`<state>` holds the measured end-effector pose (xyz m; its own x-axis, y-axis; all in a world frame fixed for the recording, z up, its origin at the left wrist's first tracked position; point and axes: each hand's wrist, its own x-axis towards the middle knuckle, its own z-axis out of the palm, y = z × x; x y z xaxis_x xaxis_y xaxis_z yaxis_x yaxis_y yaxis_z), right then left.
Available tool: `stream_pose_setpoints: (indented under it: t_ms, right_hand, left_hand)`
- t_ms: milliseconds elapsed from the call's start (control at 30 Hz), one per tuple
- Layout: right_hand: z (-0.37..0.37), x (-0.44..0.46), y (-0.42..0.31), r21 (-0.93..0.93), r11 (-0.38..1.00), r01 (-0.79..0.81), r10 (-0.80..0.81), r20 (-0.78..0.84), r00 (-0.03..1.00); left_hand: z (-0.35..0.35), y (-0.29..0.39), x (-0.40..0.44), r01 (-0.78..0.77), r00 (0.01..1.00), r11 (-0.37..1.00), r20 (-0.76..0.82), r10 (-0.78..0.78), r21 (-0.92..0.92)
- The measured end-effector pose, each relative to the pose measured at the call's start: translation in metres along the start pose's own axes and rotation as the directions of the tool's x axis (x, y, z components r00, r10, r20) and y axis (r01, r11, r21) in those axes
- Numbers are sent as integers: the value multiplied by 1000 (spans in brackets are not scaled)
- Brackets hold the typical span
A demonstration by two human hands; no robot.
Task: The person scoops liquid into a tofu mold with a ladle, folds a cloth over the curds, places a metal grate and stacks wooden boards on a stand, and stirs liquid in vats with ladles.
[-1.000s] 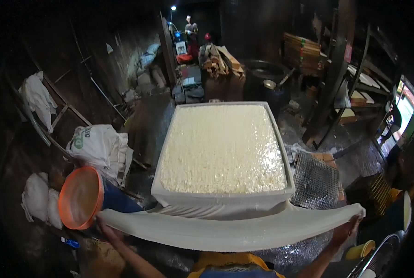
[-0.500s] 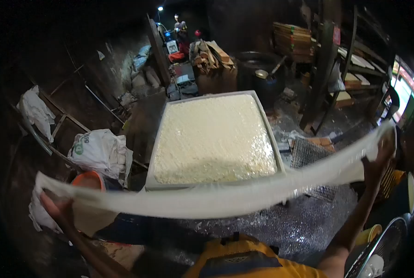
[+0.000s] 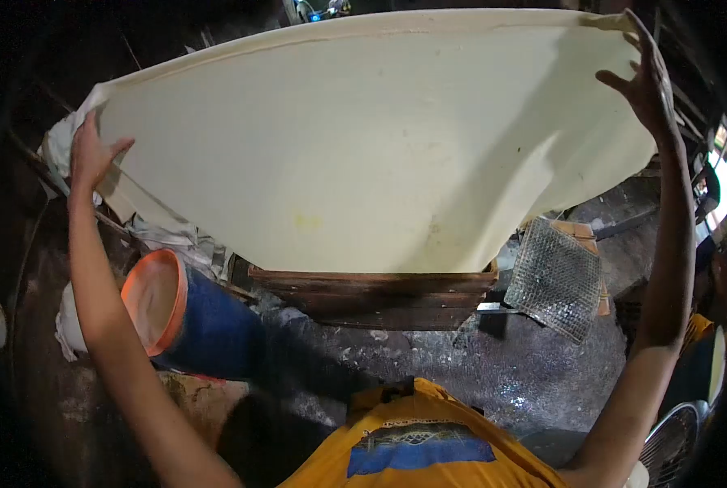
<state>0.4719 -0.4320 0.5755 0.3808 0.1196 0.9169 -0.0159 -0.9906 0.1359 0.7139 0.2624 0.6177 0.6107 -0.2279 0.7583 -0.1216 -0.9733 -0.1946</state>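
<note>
A wide cream-white cloth [image 3: 363, 146] is stretched upright in front of me, slightly stained in places. Gripping its upper left corner is my left hand [image 3: 93, 156], thumb held away from the fingers. My right hand [image 3: 646, 91] holds the upper right corner, raised higher than the left, with its fingertips partly covered by the fabric. The lower edge of the cloth hangs down at the near rim of a wooden box frame [image 3: 371, 297]. Whatever lies inside the frame is hidden behind the cloth.
An orange-rimmed blue barrel [image 3: 217, 313] stands at the left, near white sacks [image 3: 172, 236]. Right of the frame lies a mesh rack [image 3: 557, 276] on the wet floor [image 3: 493, 366]. A round wire-guarded fan [image 3: 674, 435] is at lower right.
Both hands have swung up and forward, opening the cloth from a narrow band into a broad raised sheet. The pale, wet, lumpy mass in the frame is now covered from view.
</note>
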Motion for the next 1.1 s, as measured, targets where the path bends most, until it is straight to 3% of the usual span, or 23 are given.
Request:
stream_pose_setpoints:
  t_ms: [100,133,167,233,267,300,333,433,467,500,567,667,767,833,867,967,1000,1100]
  right_hand:
    - [34,2,25,-39,988,-149,152,121,981]
    - [49,4,33,-37,997,-72,74,62,995]
    - [62,-3,40,70,976,-208,201,93,975]
    - [87,-8,44,257,852,-457,419,189,888]
    - [97,-10,47,410,765,-496,404,294,866]
    - [104,-13,44,353,727,-589,498,319,806]
    - [112,-17,44,350,677,-647,542,357,761]
    - [137,-36,57,411,503,-761,575,498,649]
    - [152,-39,63,409,397,-822,637,522,568]
    - [170,-47,93,402,285,-870,599,634,489]
    - [207,-73,130,518,146,-843,512,690,512]
    - [249,-91,128,542,-46,-839,516,732,445]
    - [281,-104,110,584,-153,-797,552,720,421]
    - [289,-76,57,463,-233,-855,671,713,203]
    - [303,-78,56,435,-283,-855,663,733,153]
    - [336,-89,52,465,-306,-831,687,712,146]
    - [349,-99,63,469,-363,-805,673,729,121]
    - [371,-106,63,437,-387,-812,642,760,103]
  left_hand:
    - [39,2,21,-57,996,970,57,72,-235]
    - [58,0,27,-65,994,934,61,92,-350]
    - [74,-6,30,-69,992,884,61,110,-462]
    - [85,20,25,231,948,674,318,6,-702]
    - [103,28,29,337,914,547,406,6,-766]
    - [124,32,36,433,876,407,482,22,-804]
    - [148,33,44,380,892,379,443,91,-844]
    - [200,56,55,462,865,338,501,31,-820]
    - [216,64,57,438,869,320,487,90,-840]
    - [234,70,60,474,843,303,526,117,-827]
    - [278,77,65,547,783,274,599,167,-791]
    - [358,88,62,592,776,146,609,162,-793]
    - [403,108,56,587,763,278,635,122,-760]
    - [419,123,51,566,758,364,641,125,-740]
    - [427,126,50,553,756,406,643,123,-727]
    - [469,128,44,465,814,453,568,117,-761]
    - [486,130,40,487,838,279,533,119,-828]
    - [508,136,37,468,848,396,528,52,-790]
